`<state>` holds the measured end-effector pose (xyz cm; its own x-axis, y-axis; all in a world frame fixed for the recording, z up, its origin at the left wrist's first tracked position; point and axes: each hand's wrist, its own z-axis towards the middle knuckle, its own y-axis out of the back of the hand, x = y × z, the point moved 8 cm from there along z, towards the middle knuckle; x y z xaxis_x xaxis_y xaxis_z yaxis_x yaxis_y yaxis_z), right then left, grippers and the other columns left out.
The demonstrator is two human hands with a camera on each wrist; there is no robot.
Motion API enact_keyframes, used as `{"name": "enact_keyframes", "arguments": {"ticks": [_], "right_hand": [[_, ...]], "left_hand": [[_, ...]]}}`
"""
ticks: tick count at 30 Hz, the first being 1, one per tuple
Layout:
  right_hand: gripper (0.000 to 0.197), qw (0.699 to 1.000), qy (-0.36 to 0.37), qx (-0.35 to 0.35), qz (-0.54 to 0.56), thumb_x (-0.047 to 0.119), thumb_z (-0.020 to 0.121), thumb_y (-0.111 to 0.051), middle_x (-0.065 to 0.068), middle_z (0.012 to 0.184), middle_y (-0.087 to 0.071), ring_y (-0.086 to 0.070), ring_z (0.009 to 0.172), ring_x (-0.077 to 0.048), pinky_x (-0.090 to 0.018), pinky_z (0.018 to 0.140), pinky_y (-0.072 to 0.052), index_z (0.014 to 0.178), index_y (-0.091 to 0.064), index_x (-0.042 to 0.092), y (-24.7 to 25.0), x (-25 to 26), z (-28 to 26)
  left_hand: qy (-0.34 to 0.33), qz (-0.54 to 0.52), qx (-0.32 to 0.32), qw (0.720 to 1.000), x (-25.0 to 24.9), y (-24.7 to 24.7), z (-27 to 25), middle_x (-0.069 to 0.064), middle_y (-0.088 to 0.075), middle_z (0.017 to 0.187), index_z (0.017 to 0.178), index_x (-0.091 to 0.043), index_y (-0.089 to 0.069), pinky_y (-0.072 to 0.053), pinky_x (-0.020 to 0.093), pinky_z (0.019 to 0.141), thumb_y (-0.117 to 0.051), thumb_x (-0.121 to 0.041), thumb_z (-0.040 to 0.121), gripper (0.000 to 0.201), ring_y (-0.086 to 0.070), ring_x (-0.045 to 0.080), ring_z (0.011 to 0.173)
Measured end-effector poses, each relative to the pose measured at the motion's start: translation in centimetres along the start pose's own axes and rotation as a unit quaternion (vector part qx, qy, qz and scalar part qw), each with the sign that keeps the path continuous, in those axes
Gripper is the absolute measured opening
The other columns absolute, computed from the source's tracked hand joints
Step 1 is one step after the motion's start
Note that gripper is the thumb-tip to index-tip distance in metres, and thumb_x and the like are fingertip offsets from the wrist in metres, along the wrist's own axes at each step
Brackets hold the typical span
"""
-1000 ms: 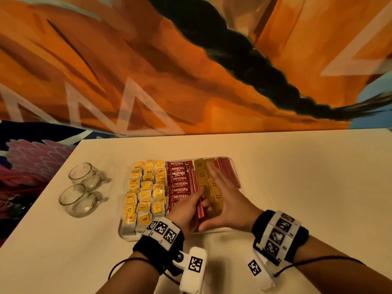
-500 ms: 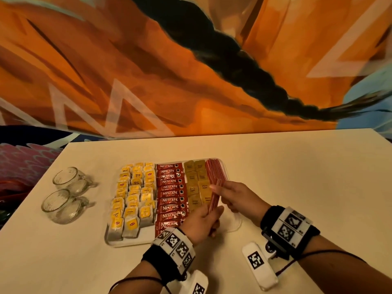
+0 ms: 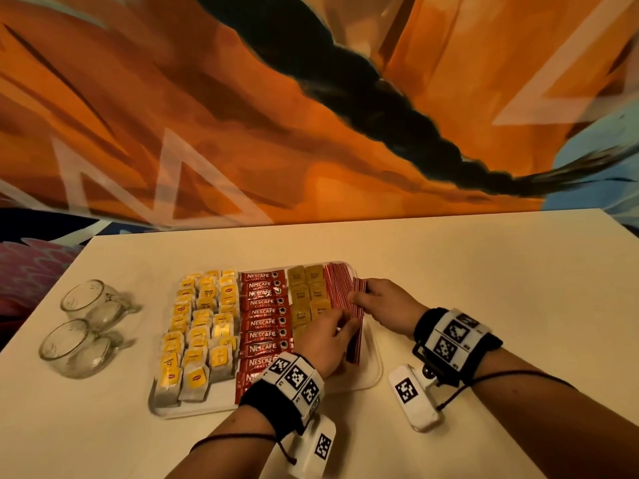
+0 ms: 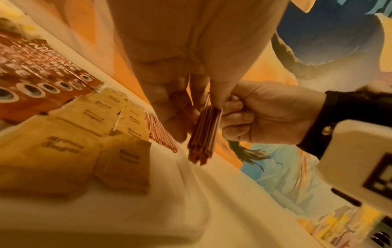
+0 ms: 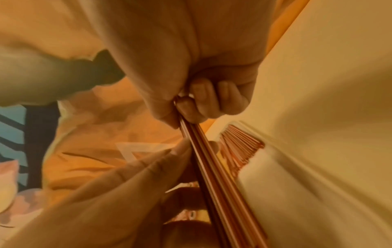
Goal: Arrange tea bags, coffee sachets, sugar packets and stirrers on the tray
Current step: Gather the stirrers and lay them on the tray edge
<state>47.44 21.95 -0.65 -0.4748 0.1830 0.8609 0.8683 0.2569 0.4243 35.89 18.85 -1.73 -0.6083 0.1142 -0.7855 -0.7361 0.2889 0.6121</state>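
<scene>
Both hands pinched one bundle of red stirrers (image 3: 356,318) over the tray (image 3: 371,369): right hand (image 3: 387,304) at its far end, left hand (image 3: 326,342) nearer (grip seemingly thumb-against-fingers). More stirrers (image 3: 337,286) lay just beyond the left fingers.

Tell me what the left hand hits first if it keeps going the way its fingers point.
Probably the right hand, which grips the same bundle of red stirrers just beyond the left hand; depth is unclear.
</scene>
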Motion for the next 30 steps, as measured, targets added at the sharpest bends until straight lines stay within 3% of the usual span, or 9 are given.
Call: {"name": "enact_keyframes", "arguments": {"ticks": [3,5,7,11,13,15,18,23,30], "right_hand": [[0.026,0.999,-0.022,0.01,-0.036,0.026,0.093,-0.053,-0.016,0.087,-0.069,-0.057,0.071,-0.021,-0.041,0.072,-0.047,0.097,-0.065,0.004,-0.8,-2.2,0.9],[0.027,0.998,-0.037,0.022,-0.052,0.03,0.091,-0.054,-0.018,0.096,-0.07,-0.063,0.08,-0.029,-0.046,0.081,-0.051,0.098,-0.067,0.007,-1.4,-3.4,1.2],[0.028,0.997,-0.048,0.029,-0.061,0.031,0.089,-0.054,-0.016,0.096,-0.071,-0.066,0.088,-0.034,-0.047,0.085,-0.051,0.098,-0.067,0.007,-1.7,-4.3,1.5],[0.027,0.994,-0.065,0.048,-0.078,0.025,0.09,-0.055,-0.014,0.087,-0.068,-0.061,0.077,-0.026,-0.041,0.078,-0.049,0.097,-0.066,0.001,-2.0,-4.4,1.7],[0.024,0.992,-0.07,0.048,-0.097,0.024,0.09,-0.058,-0.014,0.091,-0.069,-0.064,0.082,-0.027,-0.04,0.079,-0.05,0.096,-0.064,0.002,-2.0,-4.3,1.6],[0.018,0.989,-0.071,0.036,-0.122,0.026,0.088,-0.063,-0.003,0.085,-0.065,-0.061,0.079,-0.018,-0.029,0.07,-0.047,0.096,-0.061,0.009,-1.7,-4.4,1.5],[0.033,0.985,-0.075,-0.008,-0.152,0.031,0.084,-0.071,0.007,0.083,-0.054,-0.052,0.075,-0.009,-0.018,0.057,-0.035,0.108,-0.055,0.016,-0.6,-4.7,1.2],[0.043,0.982,-0.082,-0.032,-0.169,0.031,0.077,-0.078,0.003,0.08,-0.058,-0.056,0.072,-0.014,-0.024,0.056,-0.038,0.107,-0.05,0.018,-0.5,-5.7,1.3],[0.042,0.977,-0.063,-0.043,-0.198,0.026,0.075,-0.08,0.003,0.08,-0.06,-0.059,0.075,-0.016,-0.029,0.067,-0.046,0.106,-0.054,0.018,-0.5,-5.6,0.8]], "left_hand": [[0.016,0.025,0.025,0.999,0.8,-1.0,0.4,0.0,-0.067,0.098,0.107,-0.017,-0.062,-0.053,0.025,0.073,-0.054,-0.034,0.094,0.023,-0.064,0.013,0.083],[0.026,0.056,0.026,0.998,1.4,-1.6,0.6,0.0,-0.067,0.101,0.107,-0.016,-0.062,-0.047,0.016,0.07,-0.059,-0.034,0.091,0.024,-0.061,0.012,0.084],[0.042,0.083,0.023,0.995,1.9,-2.1,1.0,0.001,-0.065,0.102,0.104,-0.015,-0.063,-0.044,0.017,0.07,-0.062,-0.036,0.089,0.026,-0.061,0.012,0.086],[0.067,0.111,0.03,0.991,2.5,-2.7,1.6,0.001,-0.066,0.099,0.098,-0.015,-0.064,-0.044,0.019,0.066,-0.066,-0.041,0.085,0.029,-0.059,0.011,0.081],[0.071,0.115,0.034,0.99,2.7,-2.6,1.7,0.001,-0.067,0.098,0.098,-0.014,-0.065,-0.047,0.021,0.067,-0.067,-0.04,0.084,0.029,-0.06,0.011,0.079],[0.075,0.121,0.034,0.989,3.0,-2.3,1.8,0.0,-0.068,0.099,0.101,-0.016,-0.065,-0.049,0.023,0.071,-0.067,-0.038,0.084,0.027,-0.061,0.011,0.081],[0.08,0.138,0.034,0.987,3.5,-1.8,1.8,-0.002,-0.069,0.104,0.107,-0.02,-0.065,-0.052,0.028,0.084,-0.067,-0.036,0.085,0.027,-0.064,0.013,0.092],[0.096,0.157,0.037,0.982,4.3,-1.6,2.0,0.0,-0.068,0.109,0.113,-0.021,-0.061,-0.051,0.027,0.085,-0.068,-0.036,0.083,0.034,-0.064,0.017,0.098],[0.089,0.185,0.045,0.978,4.3,-1.9,1.9,0.002,-0.066,0.111,0.114,-0.019,-0.058,-0.049,0.036,0.094,-0.071,-0.031,0.081,0.038,-0.062,0.02,0.101]]}}
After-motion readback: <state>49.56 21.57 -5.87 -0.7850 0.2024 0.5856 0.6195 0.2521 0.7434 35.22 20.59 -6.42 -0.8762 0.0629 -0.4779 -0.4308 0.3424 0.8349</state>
